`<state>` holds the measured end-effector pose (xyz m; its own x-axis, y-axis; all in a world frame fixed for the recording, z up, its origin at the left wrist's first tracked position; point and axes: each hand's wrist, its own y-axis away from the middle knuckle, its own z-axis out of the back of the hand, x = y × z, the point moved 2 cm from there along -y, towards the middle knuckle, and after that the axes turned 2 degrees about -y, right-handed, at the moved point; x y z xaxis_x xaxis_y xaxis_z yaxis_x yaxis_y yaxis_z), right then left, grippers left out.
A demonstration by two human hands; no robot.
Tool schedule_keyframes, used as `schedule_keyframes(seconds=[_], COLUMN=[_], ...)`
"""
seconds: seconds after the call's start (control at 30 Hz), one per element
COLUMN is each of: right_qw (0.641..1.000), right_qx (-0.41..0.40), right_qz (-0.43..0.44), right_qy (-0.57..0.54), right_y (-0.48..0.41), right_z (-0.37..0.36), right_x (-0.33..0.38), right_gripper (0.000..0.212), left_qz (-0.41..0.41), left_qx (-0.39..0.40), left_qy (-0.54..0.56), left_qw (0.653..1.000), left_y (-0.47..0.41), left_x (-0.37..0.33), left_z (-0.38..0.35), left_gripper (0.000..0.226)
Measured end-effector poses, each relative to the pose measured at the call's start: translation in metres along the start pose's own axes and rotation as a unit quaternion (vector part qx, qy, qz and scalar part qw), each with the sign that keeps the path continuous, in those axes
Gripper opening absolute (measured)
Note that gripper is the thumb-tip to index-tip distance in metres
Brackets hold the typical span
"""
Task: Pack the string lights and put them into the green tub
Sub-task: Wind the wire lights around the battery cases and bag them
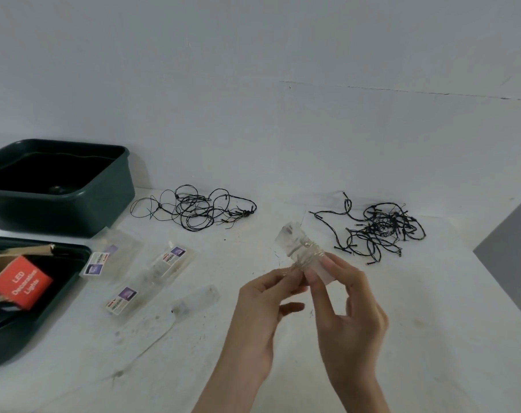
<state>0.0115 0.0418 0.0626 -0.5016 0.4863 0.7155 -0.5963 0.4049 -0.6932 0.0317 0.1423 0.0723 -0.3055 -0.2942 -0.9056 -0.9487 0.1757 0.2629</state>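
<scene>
- The left hand (262,305) pinches the fine-wire string light (308,253); the right hand (351,311) grips its clear packet (295,242), above the tabletop (402,338).
- Two black tangles (193,210) (381,228) lie beyond the hands.
- The green tub (110,201) stands far left.

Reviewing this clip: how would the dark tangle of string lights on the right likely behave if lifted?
Probably floppy: the tangle is thin wire in loose loops. Likely light for its spread. Loose ends sprawled over the table may trail or snag.

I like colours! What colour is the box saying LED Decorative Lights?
The box is orange-red; head view.
</scene>
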Motion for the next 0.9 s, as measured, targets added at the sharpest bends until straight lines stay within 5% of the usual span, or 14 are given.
schedule_keyframes(seconds=[0.27,0.57,0.63,0.77,0.9], right_qw=[0.987,0.980,0.983,0.952,0.827], right_qx=[0.016,0.083,0.147,0.186,0.366], right_qz=[0.147,0.159,0.104,-0.205,-0.386], right_qy=[0.059,0.085,0.015,-0.130,-0.183], right_y=[0.002,0.009,0.007,-0.005,-0.003], right_z=[-0.002,-0.008,-0.009,-0.017,-0.038], right_x=[-0.017,-0.019,-0.010,-0.008,-0.023], right_gripper=[0.018,0.023,0.023,0.027,0.043], left_qz=[0.126,-0.009,-0.029,-0.029,-0.038], left_qx=[0.107,0.030,0.007,0.006,0.015], left_qy=[0.212,0.058,0.011,-0.105,-0.160], left_qw=[0.963,0.998,0.999,0.994,0.986], left_y=[0.000,-0.003,-0.007,-0.011,-0.007], left_x=[-0.002,0.001,-0.002,-0.005,-0.008], left_z=[-0.001,-0.003,0.009,0.037,0.060], left_gripper=[0.028,0.041,0.040,0.043,0.043])
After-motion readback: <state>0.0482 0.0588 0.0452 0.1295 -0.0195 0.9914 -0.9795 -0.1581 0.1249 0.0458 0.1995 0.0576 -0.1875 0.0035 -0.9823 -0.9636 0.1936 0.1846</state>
